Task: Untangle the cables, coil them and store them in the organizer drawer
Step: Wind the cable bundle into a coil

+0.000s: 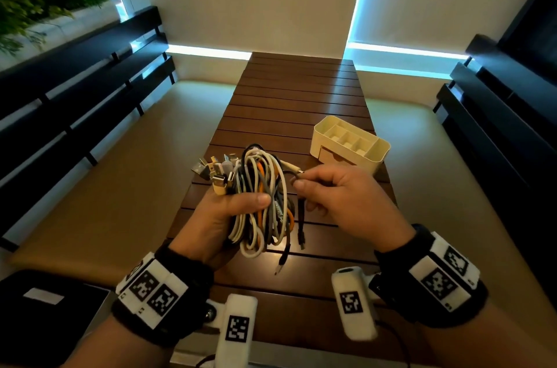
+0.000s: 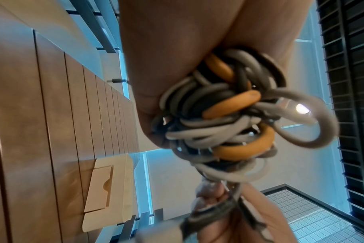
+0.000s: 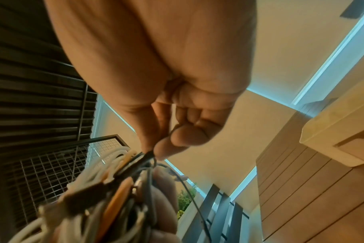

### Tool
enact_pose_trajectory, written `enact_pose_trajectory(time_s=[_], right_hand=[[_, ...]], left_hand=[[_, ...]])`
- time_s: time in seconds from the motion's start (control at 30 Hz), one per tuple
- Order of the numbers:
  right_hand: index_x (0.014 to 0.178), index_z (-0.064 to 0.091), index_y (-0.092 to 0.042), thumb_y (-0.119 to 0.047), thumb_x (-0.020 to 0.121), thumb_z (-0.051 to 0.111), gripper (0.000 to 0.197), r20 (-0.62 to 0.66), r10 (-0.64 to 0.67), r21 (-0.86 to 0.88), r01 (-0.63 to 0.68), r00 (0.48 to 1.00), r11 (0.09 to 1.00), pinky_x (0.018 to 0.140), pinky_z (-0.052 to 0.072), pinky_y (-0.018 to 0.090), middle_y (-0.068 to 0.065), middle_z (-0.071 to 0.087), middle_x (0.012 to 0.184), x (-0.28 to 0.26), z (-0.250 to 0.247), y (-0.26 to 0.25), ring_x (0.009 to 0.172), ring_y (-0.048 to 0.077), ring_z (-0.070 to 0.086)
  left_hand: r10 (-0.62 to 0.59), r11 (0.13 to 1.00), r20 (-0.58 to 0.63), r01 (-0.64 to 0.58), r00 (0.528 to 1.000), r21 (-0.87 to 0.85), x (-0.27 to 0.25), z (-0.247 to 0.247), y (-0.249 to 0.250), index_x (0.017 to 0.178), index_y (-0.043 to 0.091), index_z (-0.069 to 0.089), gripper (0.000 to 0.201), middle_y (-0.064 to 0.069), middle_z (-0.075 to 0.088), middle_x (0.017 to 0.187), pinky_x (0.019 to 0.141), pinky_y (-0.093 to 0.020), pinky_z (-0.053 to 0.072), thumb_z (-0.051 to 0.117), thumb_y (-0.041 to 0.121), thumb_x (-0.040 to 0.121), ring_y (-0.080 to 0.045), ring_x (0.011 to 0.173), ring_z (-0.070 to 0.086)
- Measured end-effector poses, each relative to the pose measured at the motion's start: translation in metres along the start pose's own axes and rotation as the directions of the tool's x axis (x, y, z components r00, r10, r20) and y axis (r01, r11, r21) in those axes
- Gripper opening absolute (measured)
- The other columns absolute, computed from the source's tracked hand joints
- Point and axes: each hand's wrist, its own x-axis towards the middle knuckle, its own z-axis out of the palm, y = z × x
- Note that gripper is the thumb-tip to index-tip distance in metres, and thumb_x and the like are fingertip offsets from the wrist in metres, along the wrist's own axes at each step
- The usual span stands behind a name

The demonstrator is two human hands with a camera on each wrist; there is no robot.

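Left hand [image 1: 220,217] grips a tangled bundle of white, grey, orange and black cables [image 1: 262,202], fingers curled round its middle, held above the brown slatted wooden surface [image 1: 295,102]. Right hand [image 1: 340,199] pinches one thin dark cable [image 1: 297,176] at the bundle's right side, thumb and forefinger clamped on it. Cream plastic organizer with a front drawer [image 1: 351,146] sits on the surface ahead right, drawer looks closed. Judgement: separating the first cable. Best to keep the bundle loosely held, follow the strand toward its plug and feed it back through the loops; hard pulling would likely tighten knots.
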Motion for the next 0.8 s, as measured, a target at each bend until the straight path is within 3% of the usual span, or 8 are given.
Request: enact_pose_trajectory(time_s=[0.1, 0.37, 0.63, 0.8], right_hand=[[0.087, 0.071, -0.026, -0.018, 0.092, 0.066, 0.011, 0.006, 0.002, 0.103, -0.002, 1.000, 0.995, 0.062, 0.057, 0.021, -0.005, 0.069, 0.070, 0.001, 0.003, -0.004, 0.064, 0.007, 0.065], [0.099, 0.075, -0.019, -0.012, 0.092, 0.066, 0.013, -0.079, 0.043, 0.151, -0.031, 0.996, 0.988, 0.068, 0.060, 0.024, -0.002, 0.073, 0.082, 0.011, 0.002, -0.001, 0.075, 0.012, 0.072], [0.107, 0.071, -0.024, -0.002, 0.094, 0.058, 0.028, 0.041, 0.025, 0.263, -0.035, 0.999, 0.964, 0.074, 0.056, 0.017, -0.010, 0.074, 0.092, 0.008, 0.001, -0.008, 0.092, 0.006, 0.071], [0.103, 0.073, -0.016, -0.008, 0.092, 0.063, 0.017, 0.045, 0.032, 0.234, -0.042, 0.998, 0.971, 0.071, 0.056, 0.018, -0.002, 0.070, 0.094, 0.012, 0.004, -0.008, 0.087, 0.008, 0.072]], left_hand=[[0.005, 0.999, 0.032, -0.004, 0.999, -0.036, 0.001, 0.001, -0.002, 0.104, 0.012, 0.074, 0.036, -0.016, 0.071, 0.094, 0.066, -0.042, 0.060, 0.072, 0.012, 0.068, -0.031, 0.079, 0.072], [0.002, 1.000, 0.068, -0.001, 0.998, -0.012, 0.004, 0.004, -0.004, 0.112, 0.010, 0.071, 0.044, -0.020, 0.070, 0.104, 0.067, -0.040, 0.060, 0.072, 0.013, 0.068, -0.034, 0.089, 0.071], [0.016, 1.000, 0.040, -0.015, 0.999, -0.021, 0.009, -0.001, -0.002, 0.108, 0.012, 0.073, 0.042, -0.020, 0.071, 0.101, 0.067, -0.043, 0.061, 0.074, 0.014, 0.066, -0.033, 0.085, 0.072], [0.025, 0.999, 0.098, -0.021, 0.995, -0.044, 0.007, 0.002, -0.002, 0.102, 0.018, 0.077, 0.035, -0.013, 0.074, 0.097, 0.068, -0.039, 0.061, 0.063, 0.003, 0.074, -0.028, 0.085, 0.074]])
